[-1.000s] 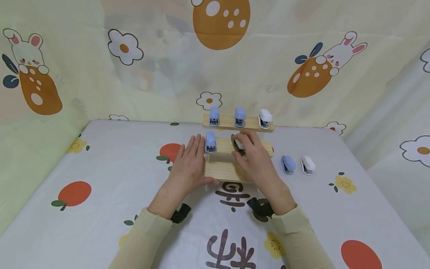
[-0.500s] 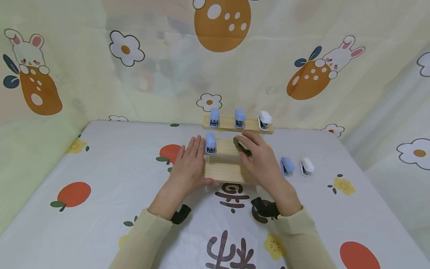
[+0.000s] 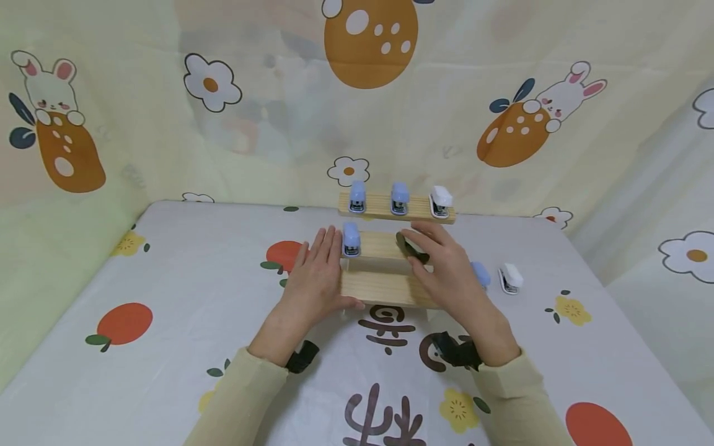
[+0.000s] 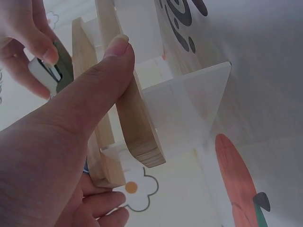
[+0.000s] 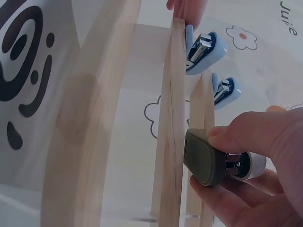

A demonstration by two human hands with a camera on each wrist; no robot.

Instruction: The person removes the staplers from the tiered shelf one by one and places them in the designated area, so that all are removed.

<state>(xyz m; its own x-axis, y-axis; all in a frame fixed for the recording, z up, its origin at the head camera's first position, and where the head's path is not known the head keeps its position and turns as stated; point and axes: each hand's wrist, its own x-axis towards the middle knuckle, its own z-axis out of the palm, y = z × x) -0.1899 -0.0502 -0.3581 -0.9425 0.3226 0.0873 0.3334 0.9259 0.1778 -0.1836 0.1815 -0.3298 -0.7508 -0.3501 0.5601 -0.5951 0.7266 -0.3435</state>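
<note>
My right hand pinches a dark green mini stapler between thumb and fingers at the middle board of a stepped wooden rack. In the right wrist view, the stapler's end is right at that board's edge. My left hand lies along the rack's left end, fingers straight, and its thumb rests across the front board. A light blue stapler stands at the left of the middle board, beside my left fingertips. My right hand hides the right part of the rack.
On the back board stand two light blue staplers, left and middle, and a white stapler. Right of the rack on the table lie a blue stapler, partly covered by my hand, and a white stapler. Clear panels support the boards.
My right hand has moved right along the middle board with the green stapler, which has turned to a slant. It now partly covers the blue stapler on the table. My left hand stays put.
</note>
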